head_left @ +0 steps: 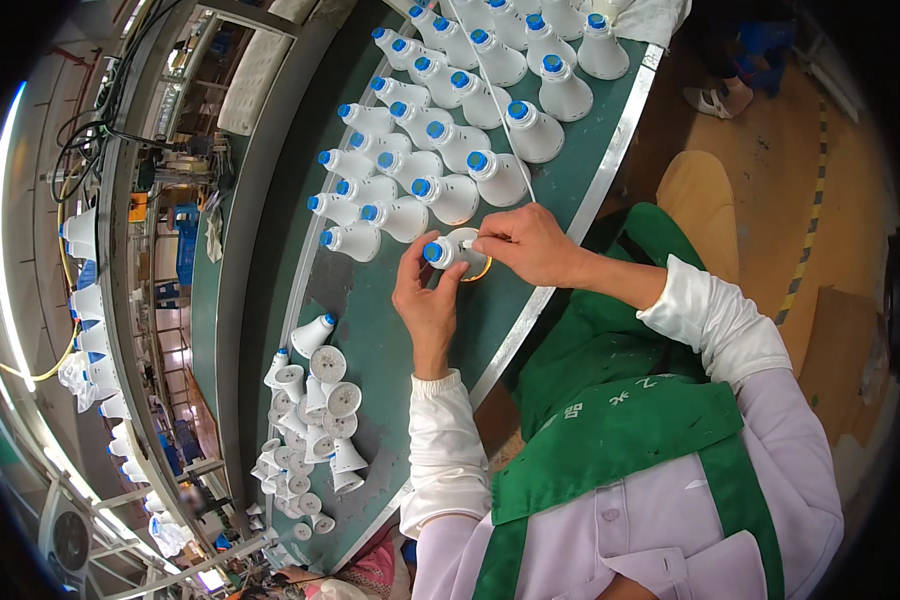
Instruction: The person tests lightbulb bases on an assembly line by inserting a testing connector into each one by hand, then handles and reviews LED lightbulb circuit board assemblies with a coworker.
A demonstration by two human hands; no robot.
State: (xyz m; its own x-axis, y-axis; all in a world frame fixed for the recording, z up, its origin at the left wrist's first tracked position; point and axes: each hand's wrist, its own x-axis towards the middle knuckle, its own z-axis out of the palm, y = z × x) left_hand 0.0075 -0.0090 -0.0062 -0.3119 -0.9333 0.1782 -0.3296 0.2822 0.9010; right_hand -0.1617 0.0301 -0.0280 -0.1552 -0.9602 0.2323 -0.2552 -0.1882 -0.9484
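Observation:
A white cone-shaped lamp body [454,249] with a blue cap stands at the near edge of the green table [360,310]. The fingers and thumb of my left hand [427,305] are closed round its narrow end, just below the cap. From the other side, my right hand [535,245] pinches a small whitish piece [468,243] against the cone's side; its exact kind is too small to tell. Beyond my hands, several like white cones with blue caps [397,217] stand upright in rows.
Left on the table lies a heap of white cones [315,405], many tipped with wide ends showing. A thin pale rod [495,100] runs among the standing cones. Farther left, another line carries more white cones [92,340]. A person's foot [715,100] shows at the upper right.

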